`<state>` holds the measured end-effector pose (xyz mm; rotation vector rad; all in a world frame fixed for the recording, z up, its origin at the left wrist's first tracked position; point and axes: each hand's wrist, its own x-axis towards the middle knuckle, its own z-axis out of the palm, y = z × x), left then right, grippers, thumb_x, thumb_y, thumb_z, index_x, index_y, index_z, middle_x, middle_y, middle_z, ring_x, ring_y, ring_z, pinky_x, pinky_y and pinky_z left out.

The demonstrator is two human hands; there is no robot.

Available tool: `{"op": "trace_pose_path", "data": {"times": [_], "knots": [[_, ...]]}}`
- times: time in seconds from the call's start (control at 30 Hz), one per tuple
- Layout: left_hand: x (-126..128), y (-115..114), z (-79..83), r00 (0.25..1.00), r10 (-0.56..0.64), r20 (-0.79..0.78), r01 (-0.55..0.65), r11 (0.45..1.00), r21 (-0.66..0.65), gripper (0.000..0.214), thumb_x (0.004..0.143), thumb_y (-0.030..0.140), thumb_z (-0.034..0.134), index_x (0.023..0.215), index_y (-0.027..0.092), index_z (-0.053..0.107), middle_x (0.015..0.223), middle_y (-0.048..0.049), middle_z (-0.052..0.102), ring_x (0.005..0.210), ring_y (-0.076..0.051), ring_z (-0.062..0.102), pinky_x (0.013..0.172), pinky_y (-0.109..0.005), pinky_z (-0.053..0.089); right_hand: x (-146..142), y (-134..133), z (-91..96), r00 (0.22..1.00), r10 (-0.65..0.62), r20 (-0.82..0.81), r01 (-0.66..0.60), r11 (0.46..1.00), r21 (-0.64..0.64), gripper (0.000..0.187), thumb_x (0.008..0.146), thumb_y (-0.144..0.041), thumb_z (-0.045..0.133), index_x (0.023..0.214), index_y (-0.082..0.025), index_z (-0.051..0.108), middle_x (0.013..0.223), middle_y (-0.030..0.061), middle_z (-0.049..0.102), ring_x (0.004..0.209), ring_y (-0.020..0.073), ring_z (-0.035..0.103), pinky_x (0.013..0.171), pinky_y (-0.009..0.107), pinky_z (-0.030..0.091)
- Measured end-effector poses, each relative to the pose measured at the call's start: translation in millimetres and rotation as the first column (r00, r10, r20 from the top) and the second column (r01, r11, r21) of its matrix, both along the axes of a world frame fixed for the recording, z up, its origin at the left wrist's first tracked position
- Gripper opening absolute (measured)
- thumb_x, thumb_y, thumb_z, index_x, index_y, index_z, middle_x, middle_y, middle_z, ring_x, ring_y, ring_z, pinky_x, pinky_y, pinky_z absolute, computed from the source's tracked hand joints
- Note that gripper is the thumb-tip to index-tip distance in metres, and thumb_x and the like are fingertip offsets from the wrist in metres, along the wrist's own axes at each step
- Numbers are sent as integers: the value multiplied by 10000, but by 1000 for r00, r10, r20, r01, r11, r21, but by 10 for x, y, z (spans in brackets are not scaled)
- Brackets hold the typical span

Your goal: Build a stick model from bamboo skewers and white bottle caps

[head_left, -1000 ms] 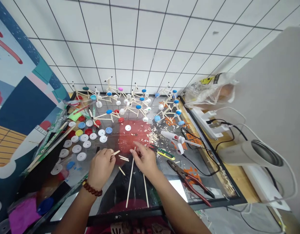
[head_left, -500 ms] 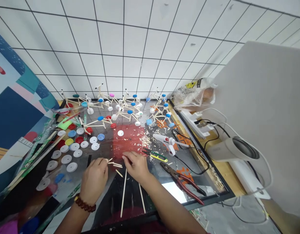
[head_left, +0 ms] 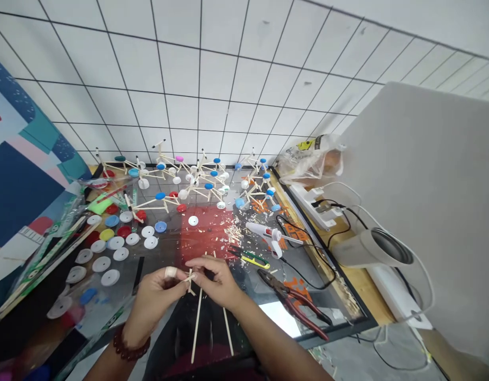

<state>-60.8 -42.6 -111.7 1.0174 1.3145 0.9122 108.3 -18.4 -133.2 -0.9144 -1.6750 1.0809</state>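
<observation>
My left hand [head_left: 159, 293], with a bandage on one finger and a bead bracelet at the wrist, pinches several short wooden sticks [head_left: 191, 288] between thumb and fingertips. From the other side my right hand [head_left: 216, 279] closes its thumb and fingers on the same sticks; the exact contact is partly hidden. Two long wooden sticks [head_left: 197, 323] lie on the dark tabletop, passing under or beside my right hand. Beyond the hands, a white bottle cap [head_left: 193, 220] rests on a red patch of the table.
Thread snips [head_left: 250, 258], pliers [head_left: 294, 301] and a white glue gun [head_left: 268, 233] lie to the right. Loose caps [head_left: 101, 264] spread on the left. Stick-and-cap models [head_left: 208, 186] line the back by the tiled wall. A power strip [head_left: 311, 203] stands at the right.
Short sticks that lay beside my left hand are now raised between both hands. My left hand has turned and moved right; my right hand has shifted left to meet it. The view tilted slightly.
</observation>
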Motion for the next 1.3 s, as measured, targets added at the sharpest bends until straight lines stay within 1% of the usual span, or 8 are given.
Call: {"op": "trace_pose_path", "data": {"times": [0.17,0.33,0.5,0.77,1.0,1.1,1.17,1.3], "knots": [[51,7,35,973,14,229,17,991,-131,155,640,247,801,650,141,688,589,2,624,563,-93,536,566,-200,438,20,15,29,988,43,-149,-66,986,-154,173,860,-329,655,882,-191,756,713,26,677,628,124,580,593,239,443],[39,-2,44,969,33,246,29,969,-245,272,662,342,818,816,127,758,771,-79,728,704,-148,646,665,-237,508,22,43,-12,961,-24,-274,-55,959,-278,166,810,-371,723,826,-212,765,728,20,694,668,131,612,635,250,476],[62,-20,68,979,-38,201,80,976,-204,308,725,413,769,836,126,767,862,-114,759,840,-207,690,746,-280,541,-33,39,-46,920,-108,-377,-75,895,-440,208,759,-414,764,769,-207,749,632,-9,665,531,102,547,542,234,467],[48,-54,100,942,-91,323,204,920,-334,376,739,450,751,911,116,736,774,-123,762,723,-200,719,658,-273,554,-38,27,-3,956,-103,-276,-19,913,-407,149,771,-364,754,767,-216,763,716,9,683,658,127,604,644,250,495],[68,-56,112,949,-86,303,188,926,-327,360,736,438,751,892,114,727,765,-115,760,719,-196,717,658,-268,551,-43,8,-14,955,-107,-277,-23,903,-429,166,762,-383,767,774,-218,772,706,9,673,613,119,580,620,252,493],[67,-57,121,949,-79,305,171,943,-287,371,743,436,747,941,123,732,751,-101,757,712,-188,708,671,-273,551,-30,6,-28,941,-93,-325,-79,873,-481,249,805,-452,715,859,-220,784,748,25,688,628,124,593,613,249,495],[66,-56,127,950,-71,304,156,951,-267,375,748,436,744,965,131,735,752,-97,757,713,-184,704,682,-276,550,-16,4,-26,933,-58,-356,-137,855,-500,311,848,-494,654,941,-227,782,818,45,706,709,145,624,657,262,510],[75,-62,122,950,-100,296,178,952,-250,305,758,432,738,812,132,740,746,-99,754,702,-188,702,668,-278,549,8,-4,14,943,26,-332,-181,878,-443,228,810,-433,721,931,-252,788,894,47,708,875,176,634,793,305,521]]}}
